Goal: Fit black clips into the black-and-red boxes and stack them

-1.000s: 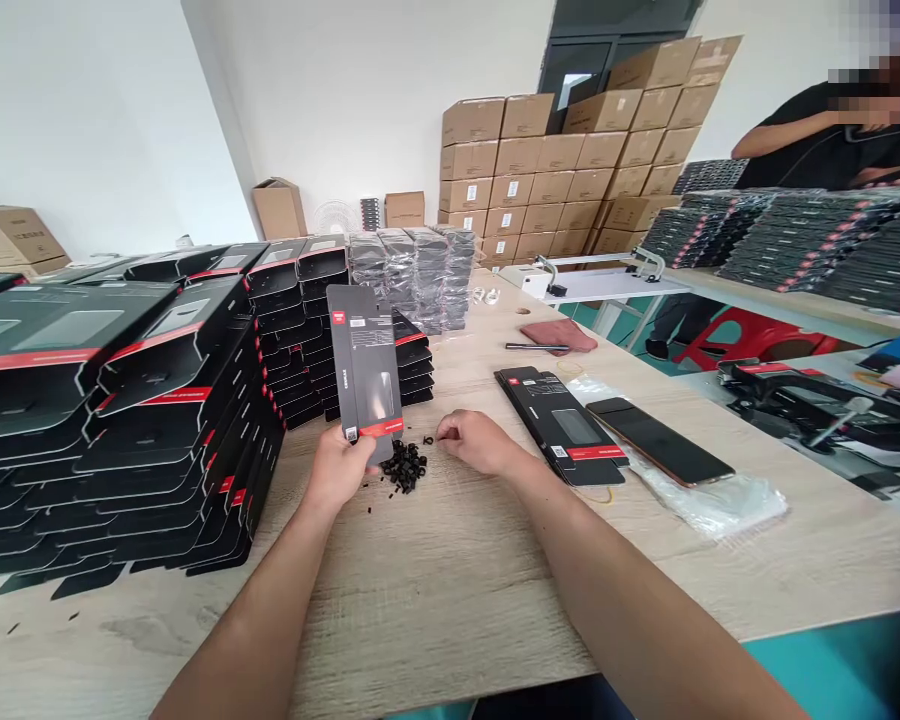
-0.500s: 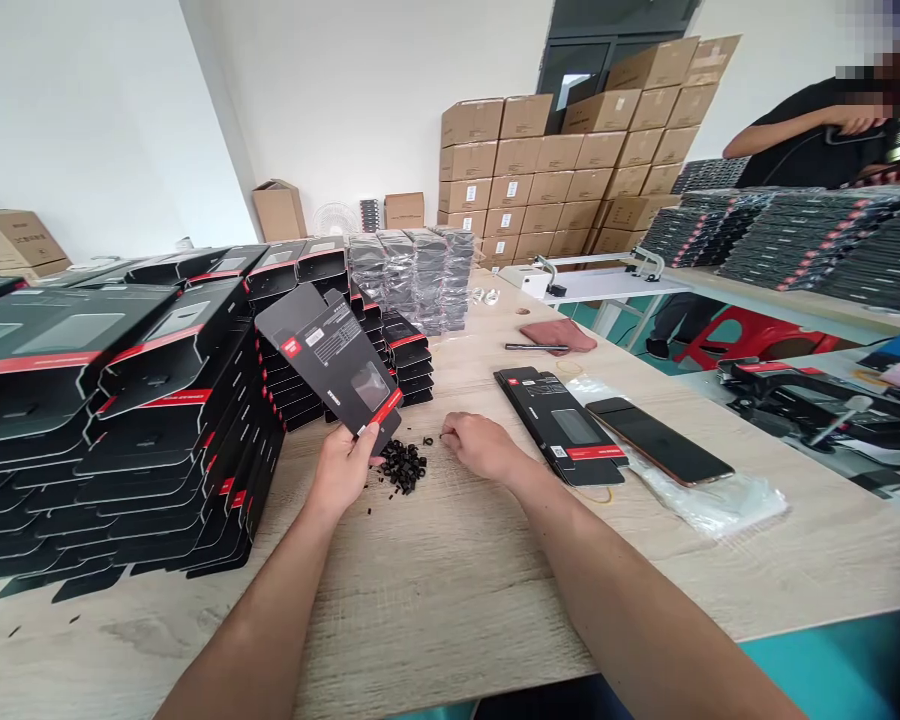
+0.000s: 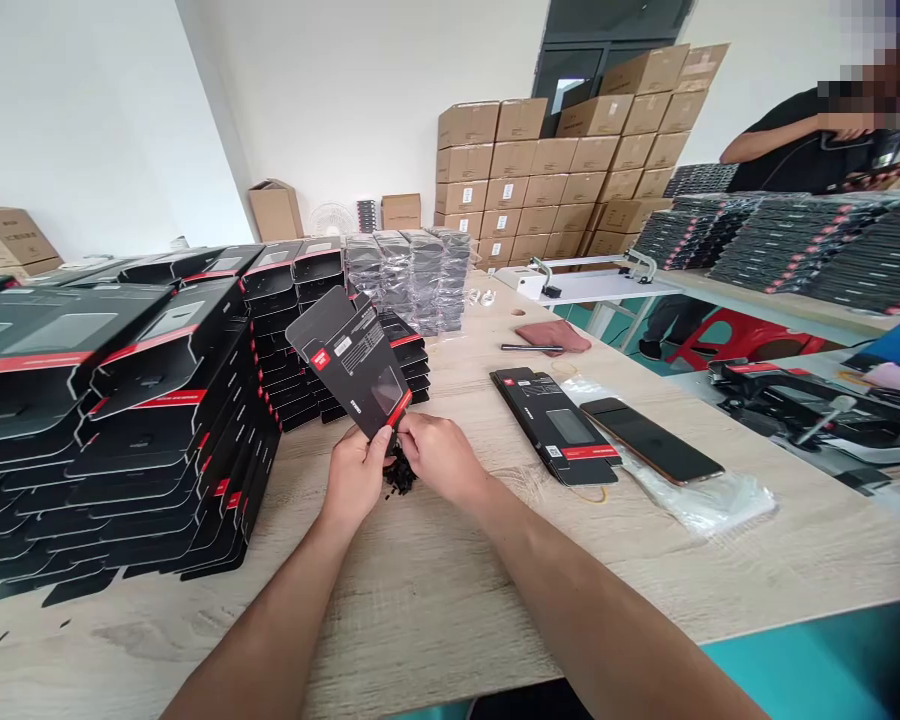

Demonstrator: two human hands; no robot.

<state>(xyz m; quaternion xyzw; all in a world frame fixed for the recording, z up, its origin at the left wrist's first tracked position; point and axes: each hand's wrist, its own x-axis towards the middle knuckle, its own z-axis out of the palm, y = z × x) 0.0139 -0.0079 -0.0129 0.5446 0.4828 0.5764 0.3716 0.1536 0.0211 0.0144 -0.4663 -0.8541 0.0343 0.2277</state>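
My left hand (image 3: 356, 475) grips the lower end of a flat black cardboard box (image 3: 356, 365) with a red band, a small window and an open flap at its top. The box is tilted above the table. At its lower right corner, my right hand (image 3: 439, 455) has its fingers pinched together against the box edge; what is between the fingertips is hidden. Below both hands lies a pile of small black pieces (image 3: 399, 474), partly covered by them. Another flattened black box (image 3: 559, 425) lies to the right of my right hand.
Tall stacks of open black boxes (image 3: 150, 430) fill the left side. Plastic-wrapped packs (image 3: 409, 275) stand behind. On the right lie a phone (image 3: 652, 438), a clear plastic bag (image 3: 709, 500), a pen (image 3: 531, 348) and a reddish cloth (image 3: 559, 336). A co-worker (image 3: 787, 145) stands behind stacked packs.
My right hand has moved left from the tabletop to the lower corner of the box. My left hand has shifted the box slightly to the right.
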